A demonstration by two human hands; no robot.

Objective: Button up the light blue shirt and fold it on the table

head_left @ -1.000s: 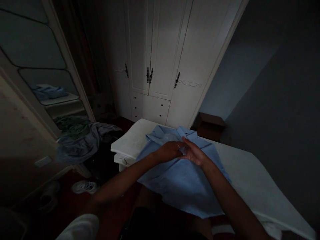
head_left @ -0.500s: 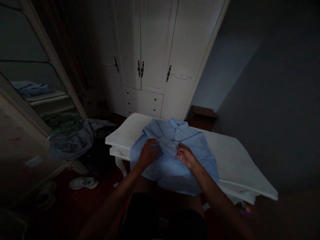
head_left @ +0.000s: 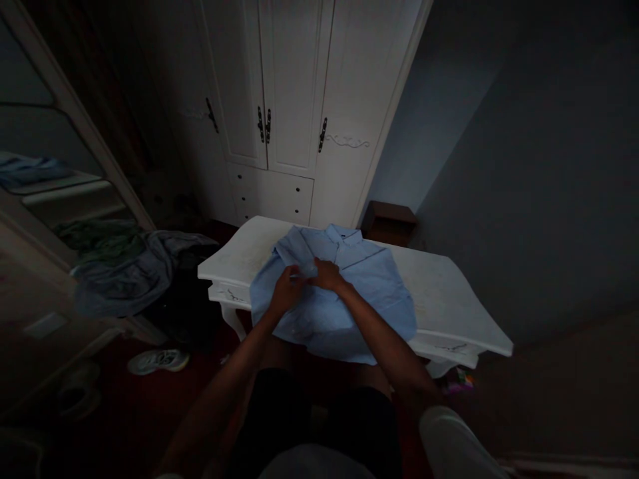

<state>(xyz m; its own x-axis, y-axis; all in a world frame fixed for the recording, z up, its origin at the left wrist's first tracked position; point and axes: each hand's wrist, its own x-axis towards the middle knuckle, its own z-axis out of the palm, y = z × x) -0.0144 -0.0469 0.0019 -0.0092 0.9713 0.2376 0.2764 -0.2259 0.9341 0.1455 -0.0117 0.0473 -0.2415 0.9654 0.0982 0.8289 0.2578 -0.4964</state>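
Note:
A light blue collared shirt (head_left: 374, 286) lies spread over a white table, its collar toward the far edge and its lower part hanging over the near edge. My left hand (head_left: 286, 291) is over the left part of the shirt, fingers curled and closed on a bit of its cloth. Close beside it, my right hand (head_left: 327, 275) reaches across from the right, its fingertips pinching the shirt fabric near the left thumb. The cloth between the fingers is partly hidden and dim.
The white table (head_left: 449, 286) has curved legs. Behind it stands a white wardrobe (head_left: 289, 86), with a brown cabinet (head_left: 389, 223) at its right. To the left are heaped clothes (head_left: 124, 273), a mirror (head_left: 44, 146) and a shoe (head_left: 158, 361) on the red floor.
My right hand has moved left, close to my left hand. The sleeve end held up between both hands before is now lower and mostly covered by them. The view has shifted slightly.

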